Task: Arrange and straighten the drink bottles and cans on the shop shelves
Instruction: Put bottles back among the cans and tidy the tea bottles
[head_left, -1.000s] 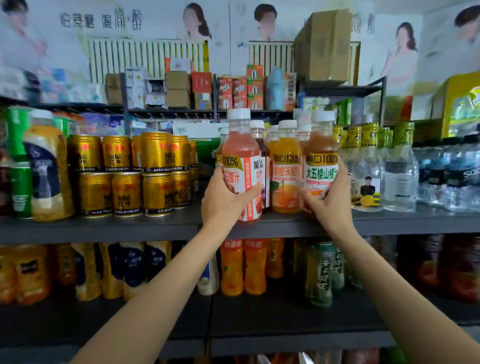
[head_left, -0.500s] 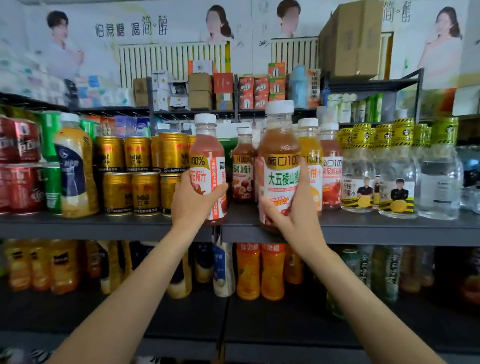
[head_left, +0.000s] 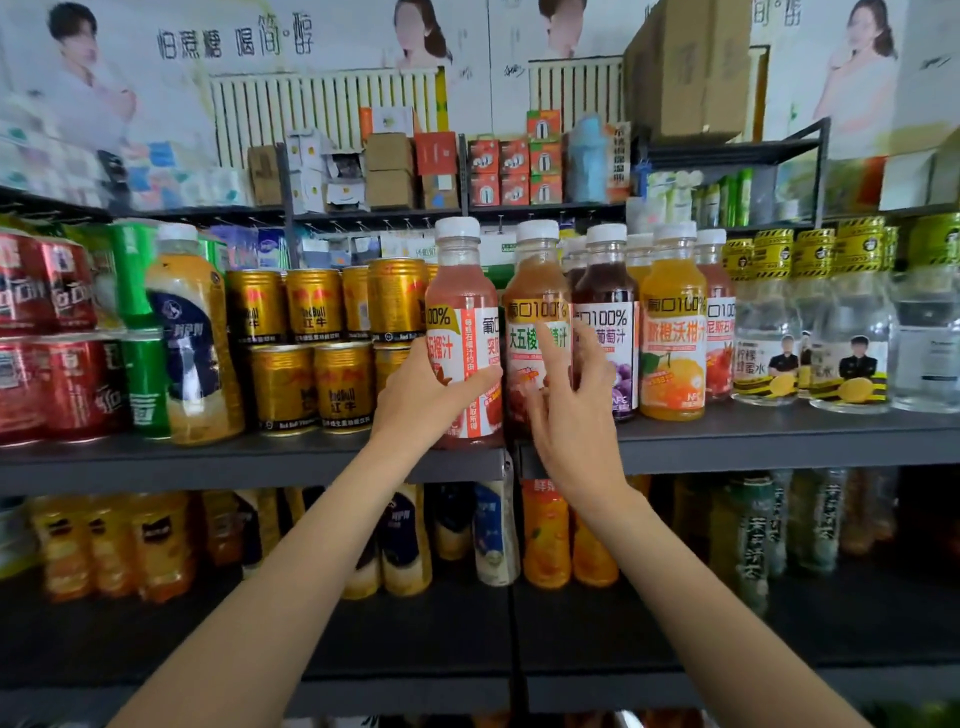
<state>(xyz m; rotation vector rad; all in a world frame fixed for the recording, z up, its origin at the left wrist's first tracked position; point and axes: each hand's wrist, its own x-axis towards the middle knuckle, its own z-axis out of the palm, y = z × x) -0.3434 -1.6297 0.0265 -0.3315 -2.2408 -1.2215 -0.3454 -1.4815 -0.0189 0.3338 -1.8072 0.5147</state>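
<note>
While the left hand gripped the pink juice bottle round its lower label at the front edge of the grey shelf, the right hand hovered with fingers spread loosely, holding nothing, before the reddish juice bottle just beside it. Gold cans stood stacked left; clear water bottles stood right.

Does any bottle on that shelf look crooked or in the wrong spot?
Yes. The pink juice bottle in the left hand sits at the shelf front edge, ahead of its row, label turned sideways. The other juice bottles stand upright.
</note>
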